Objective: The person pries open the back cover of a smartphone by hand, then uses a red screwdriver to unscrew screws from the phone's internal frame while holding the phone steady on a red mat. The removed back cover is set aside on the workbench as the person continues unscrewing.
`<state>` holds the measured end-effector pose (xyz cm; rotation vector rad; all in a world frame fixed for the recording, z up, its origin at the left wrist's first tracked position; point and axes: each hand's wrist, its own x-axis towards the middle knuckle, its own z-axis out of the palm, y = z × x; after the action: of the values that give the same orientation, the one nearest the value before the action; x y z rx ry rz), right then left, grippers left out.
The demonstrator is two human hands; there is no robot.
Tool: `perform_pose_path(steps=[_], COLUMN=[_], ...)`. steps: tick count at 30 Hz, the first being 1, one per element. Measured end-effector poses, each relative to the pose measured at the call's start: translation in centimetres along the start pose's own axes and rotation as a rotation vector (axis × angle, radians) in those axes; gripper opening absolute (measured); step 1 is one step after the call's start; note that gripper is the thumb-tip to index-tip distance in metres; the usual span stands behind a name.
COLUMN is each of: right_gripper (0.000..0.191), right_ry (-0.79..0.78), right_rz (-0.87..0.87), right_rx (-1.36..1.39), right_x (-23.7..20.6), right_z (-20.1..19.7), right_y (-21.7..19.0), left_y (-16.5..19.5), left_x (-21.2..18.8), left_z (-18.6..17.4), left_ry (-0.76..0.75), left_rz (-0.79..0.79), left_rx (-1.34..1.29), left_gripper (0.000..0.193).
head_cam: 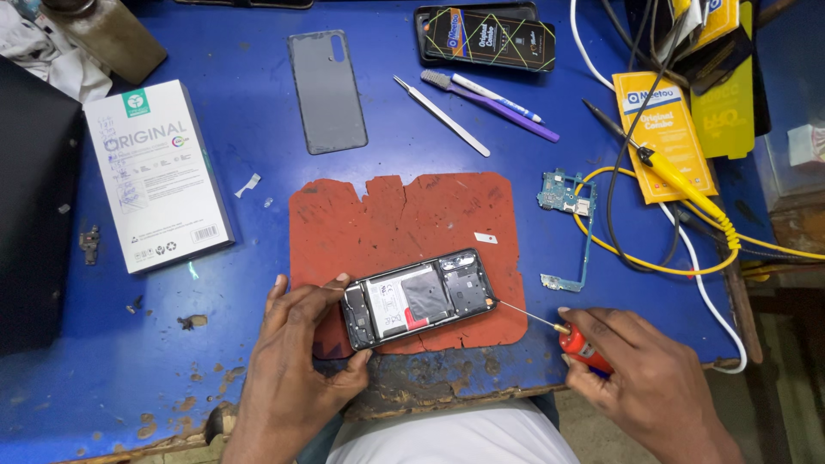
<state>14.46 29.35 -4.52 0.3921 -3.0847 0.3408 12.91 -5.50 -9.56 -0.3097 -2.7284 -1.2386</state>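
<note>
The person's left hand (pixel 296 352) is curled around the near-left end of an opened phone (pixel 418 296), thumb and fingers pinching its edges and holding it down. The phone lies back-off on a red mat (pixel 404 215) at the front of the blue table (pixel 241 180), tilted so its right end sits a little farther away; the battery and dark inner plates show.

The right hand (pixel 640 374) is closed around the red handle of a screwdriver (pixel 550 325). Its thin shaft runs up and left, and the tip touches the phone's right end, at the corner.

Beyond the mat lies a grey back cover (pixel 326 90), flat and well apart from the phone. To its right rest tweezers (pixel 441 115) and a purple brush (pixel 490 101), side by side, with a dark packaged case (pixel 485 36) behind them. A white box (pixel 157 172) lies on the left of the table. Right of the mat sits a circuit board (pixel 569 215), its narrow strip reaching toward the table edge, inside a loop of yellow cable (pixel 670 266). A yellow probe (pixel 679 180) rests across yellow packets (pixel 662 129) at the far right, among black and white cables. The table's front edge is chipped and worn, bare wood showing through the paint.
</note>
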Motion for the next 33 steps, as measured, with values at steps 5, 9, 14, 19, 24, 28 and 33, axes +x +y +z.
perform_pose_path(steps=[5, 9, 14, 19, 24, 28, 33], right_gripper=[0.060, 0.061, 0.063, 0.063, 0.058, 0.058, 0.059], right_ry=[0.007, -0.001, -0.020, -0.042, -0.042, 0.036, -0.022], right_rz=[-0.013, -0.017, -0.002, 0.020, 0.025, -0.029, 0.017], right_rx=[0.004, -0.010, 0.006, 0.015, 0.037, 0.045, 0.019], right_x=[0.0, -0.1, -0.2, -0.3, -0.2, -0.5, -0.8], right_z=[-0.1, 0.0, 0.0, 0.1, -0.2, -0.5, -0.1], right_y=[0.3, 0.4, 0.6, 0.7, 0.6, -0.3, -1.5], left_y=[0.2, 0.3, 0.1, 0.0, 0.3, 0.6, 0.7], left_x=[0.1, 0.1, 0.0, 0.1, 0.1, -0.1, -0.2], left_z=[0.1, 0.1, 0.1, 0.1, 0.1, 0.0, -0.3], left_ry=[0.014, 0.013, 0.018, 0.015, 0.009, 0.006, 0.010], left_rz=[0.020, 0.006, 0.030, 0.017, 0.011, 0.018, 0.022], left_rx=[-0.002, 0.005, 0.004, 0.005, 0.005, 0.015, 0.016], left_gripper=[0.080, 0.082, 0.081, 0.081, 0.083, 0.087, 0.086])
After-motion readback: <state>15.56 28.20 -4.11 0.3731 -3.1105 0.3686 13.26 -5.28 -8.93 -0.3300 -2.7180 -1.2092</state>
